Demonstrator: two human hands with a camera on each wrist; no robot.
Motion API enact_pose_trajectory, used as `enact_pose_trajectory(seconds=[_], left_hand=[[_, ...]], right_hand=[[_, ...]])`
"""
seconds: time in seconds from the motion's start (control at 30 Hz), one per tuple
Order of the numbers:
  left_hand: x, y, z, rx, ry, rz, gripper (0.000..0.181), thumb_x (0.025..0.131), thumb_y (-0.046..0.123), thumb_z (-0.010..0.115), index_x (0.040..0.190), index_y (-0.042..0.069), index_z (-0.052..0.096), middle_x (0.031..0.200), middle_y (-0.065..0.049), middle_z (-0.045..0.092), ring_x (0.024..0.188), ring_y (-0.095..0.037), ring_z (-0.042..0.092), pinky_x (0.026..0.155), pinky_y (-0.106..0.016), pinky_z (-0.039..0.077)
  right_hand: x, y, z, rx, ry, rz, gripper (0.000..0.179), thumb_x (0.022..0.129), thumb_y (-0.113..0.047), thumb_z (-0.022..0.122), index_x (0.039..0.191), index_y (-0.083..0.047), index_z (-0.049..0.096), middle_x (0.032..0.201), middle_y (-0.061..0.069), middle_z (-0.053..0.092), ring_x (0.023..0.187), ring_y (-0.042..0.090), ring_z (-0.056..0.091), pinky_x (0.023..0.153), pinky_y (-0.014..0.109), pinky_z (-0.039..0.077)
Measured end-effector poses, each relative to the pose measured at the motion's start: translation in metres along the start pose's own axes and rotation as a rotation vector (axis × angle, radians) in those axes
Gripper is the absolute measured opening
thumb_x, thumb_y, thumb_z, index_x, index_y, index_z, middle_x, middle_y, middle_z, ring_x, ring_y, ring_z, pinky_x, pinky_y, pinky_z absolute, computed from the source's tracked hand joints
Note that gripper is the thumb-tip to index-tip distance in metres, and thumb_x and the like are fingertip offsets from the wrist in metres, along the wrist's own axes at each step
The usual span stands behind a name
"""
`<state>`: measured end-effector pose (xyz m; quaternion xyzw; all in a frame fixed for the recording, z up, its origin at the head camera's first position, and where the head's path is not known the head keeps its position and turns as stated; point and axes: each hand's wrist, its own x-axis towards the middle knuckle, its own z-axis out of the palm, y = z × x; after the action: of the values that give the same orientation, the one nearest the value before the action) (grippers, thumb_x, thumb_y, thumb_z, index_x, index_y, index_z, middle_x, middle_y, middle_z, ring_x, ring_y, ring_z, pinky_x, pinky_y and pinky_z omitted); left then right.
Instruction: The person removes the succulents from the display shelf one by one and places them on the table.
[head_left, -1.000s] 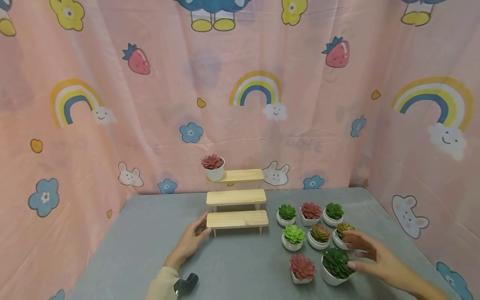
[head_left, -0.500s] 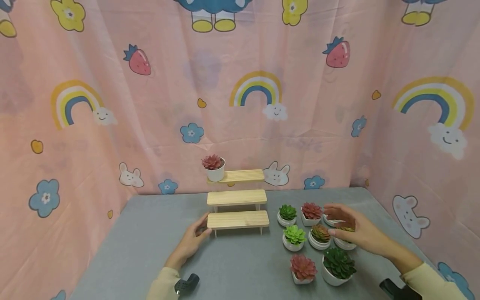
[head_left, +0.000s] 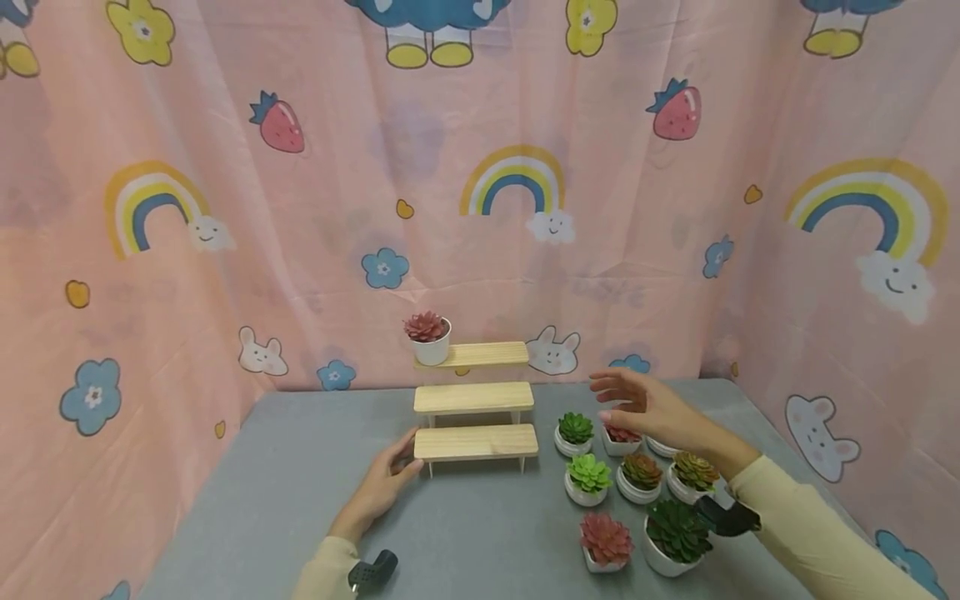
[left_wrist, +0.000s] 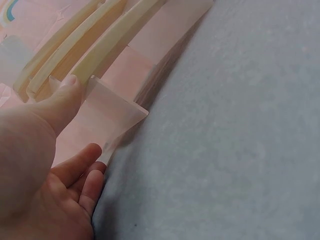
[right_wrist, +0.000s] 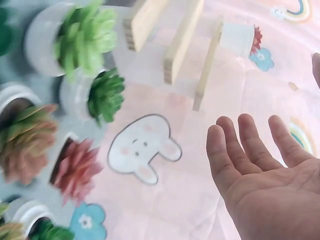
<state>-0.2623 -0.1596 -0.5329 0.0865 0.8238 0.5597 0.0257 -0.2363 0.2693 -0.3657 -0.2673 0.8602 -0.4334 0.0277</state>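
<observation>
Above the crowded pots (head_left: 637, 479) the right hand (head_left: 645, 408) hovers open, empty — could topple one — left hand (head_left: 386, 483) flat, steadying the shelf (head_left: 475, 442).

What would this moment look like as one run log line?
left hand: touching bottom step of wooden stand | right hand: open, empty, above red succulent pot | top step: one red succulent

Right hand (head_left: 637, 407) moved from front pots to back row.
</observation>
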Motion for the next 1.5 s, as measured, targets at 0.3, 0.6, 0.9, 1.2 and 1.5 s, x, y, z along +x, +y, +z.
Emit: enact_pose_trajectory(seconds=[0.3, 0.6, 0.9, 1.2, 1.5], left_hand=[[0.000, -0.002, 0.001, 0.002, 0.000, -0.006, 0.065, 0.099, 0.031, 0.065, 0.157, 0.019, 0.039, 0.151, -0.010, 0.054, 0.141, -0.035, 0.048, 0.114, -0.063, 0.035], [0.002, -0.001, 0.000, 0.004, -0.002, 0.009, 0.066, 0.099, 0.030, 0.065, 0.157, 0.015, 0.038, 0.152, -0.013, 0.053, 0.141, -0.037, 0.048, 0.114, -0.064, 0.035], [0.002, -0.002, 0.000, 0.009, -0.002, 0.020, 0.067, 0.099, 0.033, 0.065, 0.157, 0.015, 0.038, 0.152, -0.014, 0.052, 0.142, -0.038, 0.047, 0.114, -0.065, 0.034], [0.001, -0.005, 0.001, 0.016, -0.002, 0.012, 0.064, 0.100, 0.027, 0.064, 0.157, 0.014, 0.038, 0.153, -0.015, 0.051, 0.142, -0.039, 0.046, 0.113, -0.064, 0.035], [0.003, -0.004, 0.001, 0.012, 0.001, 0.027, 0.062, 0.100, 0.026, 0.064, 0.156, 0.014, 0.040, 0.151, -0.015, 0.053, 0.140, -0.039, 0.048, 0.111, -0.064, 0.037]], right_hand=[[0.055, -0.015, 0.020, 0.075, -0.068, 0.009, 0.061, 0.099, -0.027, 0.066, 0.152, -0.008, 0.040, 0.149, 0.025, 0.048, 0.136, 0.045, 0.050, 0.108, 0.056, 0.046], [0.108, -0.028, 0.050, 0.109, -0.051, 0.015, 0.061, 0.098, -0.027, 0.066, 0.152, -0.010, 0.042, 0.151, 0.025, 0.047, 0.138, 0.043, 0.050, 0.109, 0.055, 0.046], [0.158, -0.041, 0.085, 0.213, 0.037, 0.076, 0.067, 0.097, -0.029, 0.067, 0.155, -0.015, 0.038, 0.157, 0.021, 0.041, 0.142, 0.042, 0.044, 0.114, 0.058, 0.040], [0.197, -0.059, 0.116, 0.261, 0.106, 0.129, 0.081, 0.092, -0.026, 0.072, 0.159, -0.013, 0.028, 0.163, 0.022, 0.031, 0.147, 0.045, 0.035, 0.116, 0.060, 0.037], [0.216, -0.069, 0.131, 0.336, 0.116, 0.156, 0.092, 0.091, -0.020, 0.074, 0.162, -0.007, 0.016, 0.160, 0.023, 0.034, 0.147, 0.040, 0.038, 0.118, 0.053, 0.038]])
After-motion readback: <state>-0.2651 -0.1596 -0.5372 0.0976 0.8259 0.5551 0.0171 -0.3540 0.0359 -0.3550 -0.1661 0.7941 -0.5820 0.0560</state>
